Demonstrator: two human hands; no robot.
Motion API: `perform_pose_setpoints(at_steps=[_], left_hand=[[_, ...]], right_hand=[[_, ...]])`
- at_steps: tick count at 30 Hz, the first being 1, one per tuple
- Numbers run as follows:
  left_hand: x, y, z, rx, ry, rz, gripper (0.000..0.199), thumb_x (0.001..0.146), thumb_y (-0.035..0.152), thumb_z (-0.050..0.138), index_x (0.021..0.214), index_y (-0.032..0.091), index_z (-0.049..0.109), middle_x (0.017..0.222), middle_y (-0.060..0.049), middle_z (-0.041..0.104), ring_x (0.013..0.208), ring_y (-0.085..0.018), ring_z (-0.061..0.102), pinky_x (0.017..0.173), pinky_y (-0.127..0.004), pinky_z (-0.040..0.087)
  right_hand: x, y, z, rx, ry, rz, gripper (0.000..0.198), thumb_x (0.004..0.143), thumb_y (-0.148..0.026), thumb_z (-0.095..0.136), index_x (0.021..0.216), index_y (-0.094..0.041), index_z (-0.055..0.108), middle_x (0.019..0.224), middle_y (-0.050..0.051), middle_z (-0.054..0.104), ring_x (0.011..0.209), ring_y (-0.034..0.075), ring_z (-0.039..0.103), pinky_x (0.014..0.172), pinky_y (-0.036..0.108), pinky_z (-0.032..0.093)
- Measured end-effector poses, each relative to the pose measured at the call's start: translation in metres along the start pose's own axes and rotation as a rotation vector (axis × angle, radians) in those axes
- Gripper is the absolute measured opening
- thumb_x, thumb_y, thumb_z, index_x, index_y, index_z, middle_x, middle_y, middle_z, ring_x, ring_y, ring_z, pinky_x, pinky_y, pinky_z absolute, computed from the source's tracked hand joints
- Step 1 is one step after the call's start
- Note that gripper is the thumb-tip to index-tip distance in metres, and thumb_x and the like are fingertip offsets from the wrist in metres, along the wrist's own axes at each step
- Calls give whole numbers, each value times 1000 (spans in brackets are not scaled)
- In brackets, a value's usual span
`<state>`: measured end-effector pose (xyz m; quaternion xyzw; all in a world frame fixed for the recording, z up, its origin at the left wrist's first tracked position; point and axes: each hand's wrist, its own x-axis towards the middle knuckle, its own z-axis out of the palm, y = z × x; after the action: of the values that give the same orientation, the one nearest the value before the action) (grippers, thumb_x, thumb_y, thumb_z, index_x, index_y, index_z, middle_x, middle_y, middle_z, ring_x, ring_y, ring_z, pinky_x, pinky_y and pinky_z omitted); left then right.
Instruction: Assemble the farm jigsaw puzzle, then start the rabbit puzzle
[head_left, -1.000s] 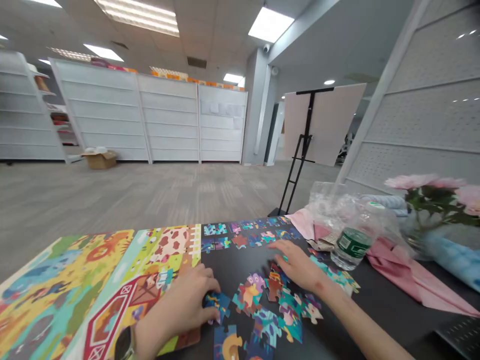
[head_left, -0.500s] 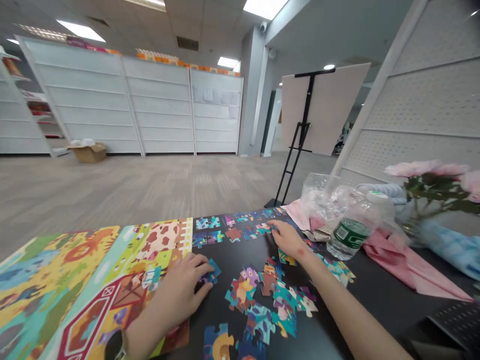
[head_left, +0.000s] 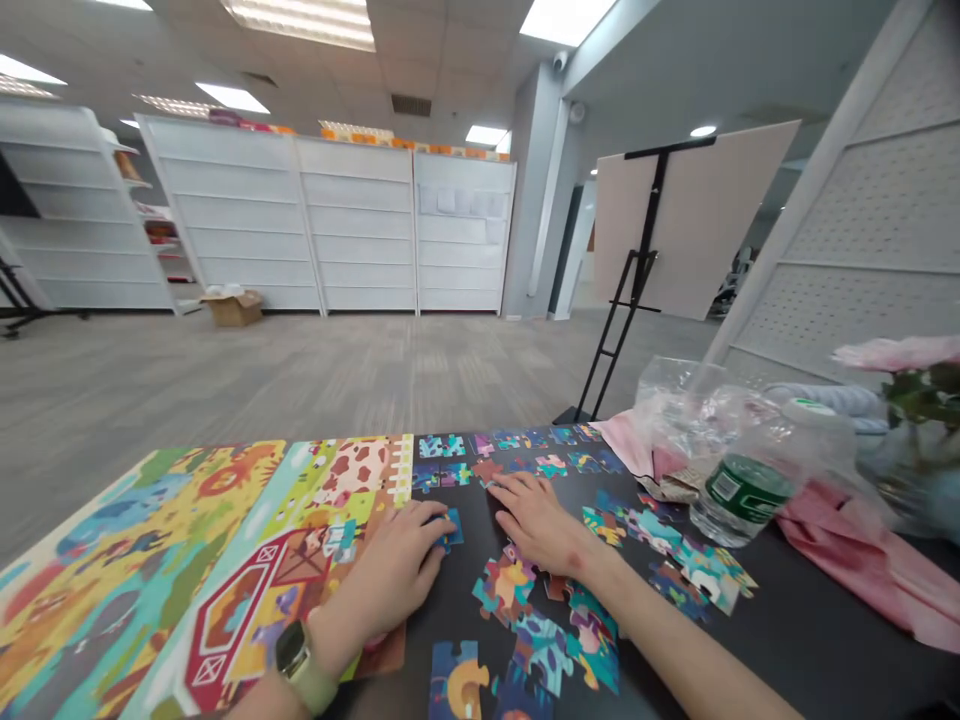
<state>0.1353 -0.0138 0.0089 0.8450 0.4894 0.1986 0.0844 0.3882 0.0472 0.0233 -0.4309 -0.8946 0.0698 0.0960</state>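
Note:
My left hand (head_left: 397,565), with a watch (head_left: 294,650) on its wrist, rests at the right edge of the printed picture board. Its fingers and thumb close around a blue puzzle piece (head_left: 455,528), partly hidden under them. My right hand (head_left: 534,518) reaches forward with its fingers stretched out, low over the black table. The fingertips lie just beside a brown puzzle piece (head_left: 486,470); whether they touch it I cannot tell. Below that hand lies a loose heap of puzzle pieces (head_left: 506,585). Two joined-looking blue pieces (head_left: 441,476) sit further back.
The colourful picture board (head_left: 247,560) covers the table's left side. More puzzle pieces (head_left: 694,565) are scattered at right. Beyond them stand a water bottle (head_left: 742,490), a clear plastic bag (head_left: 679,400) and a pink cloth (head_left: 855,570). An easel (head_left: 637,270) stands behind the table.
My right hand has moved left from the pieces at the back right towards the brown piece. My left hand stays at the blue piece. The view has turned slightly left.

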Motion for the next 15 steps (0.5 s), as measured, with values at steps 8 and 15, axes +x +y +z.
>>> perform_pose_setpoints(at_steps=[8,15], left_hand=[[-1,3,-5,11,18,-37,30,93,18,60,121,24,67,133,-9,63,122,-31,59,102,-51,47],[-2,5,-9,20,51,-70,26,93,17,58,116,22,67,130,-10,62,120,-31,58,102,-50,46]], right_hand=[[-1,4,-11,100,14,10,54,93,-20,49,146,-21,55,161,11,42,147,31,35,121,57,25],[-16,10,-23,243,-101,-29,51,80,-34,74,129,-24,66,155,13,48,147,34,35,119,56,27]])
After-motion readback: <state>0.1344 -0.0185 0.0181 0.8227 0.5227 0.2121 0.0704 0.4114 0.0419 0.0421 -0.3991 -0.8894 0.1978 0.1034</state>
